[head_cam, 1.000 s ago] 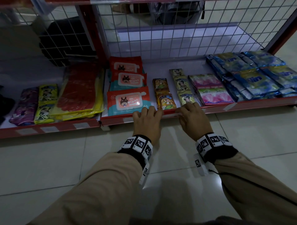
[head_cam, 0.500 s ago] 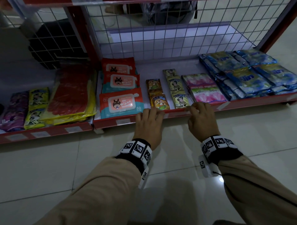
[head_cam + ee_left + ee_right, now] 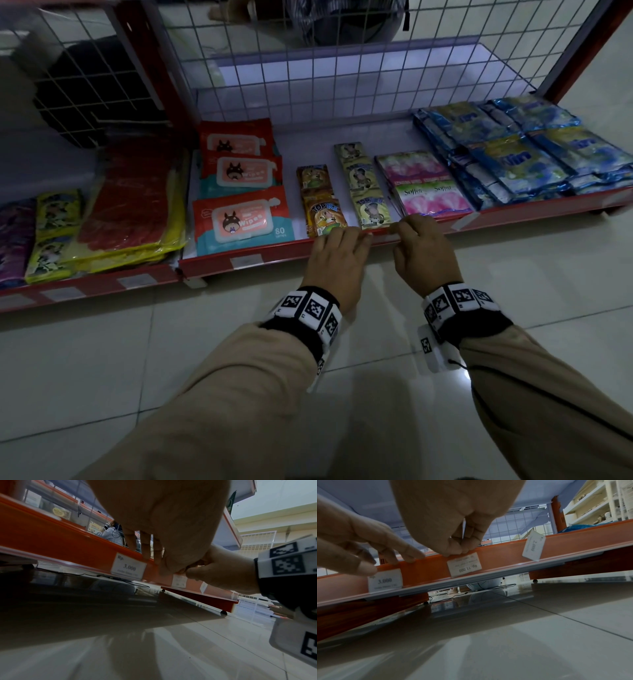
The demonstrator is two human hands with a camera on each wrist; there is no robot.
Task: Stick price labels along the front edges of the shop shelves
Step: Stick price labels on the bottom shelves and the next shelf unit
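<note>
So the right hand is pinching the top edge of the 11.000 label between thumb and fingertips, right against the orange shelf edge. The print reads upside down from the wrist view, so I'd guess it's being held by the top to seat or flip it in the strip. The left hand sits at 9 o'clock of it, fingers loose and spread, tips resting on the rail top, holding nothing, probably just bracing. The 3.000 label already sits flat under the left hand. A 2.000 label off at 3 o'clock hangs crooked and likely needs fixing.
</note>
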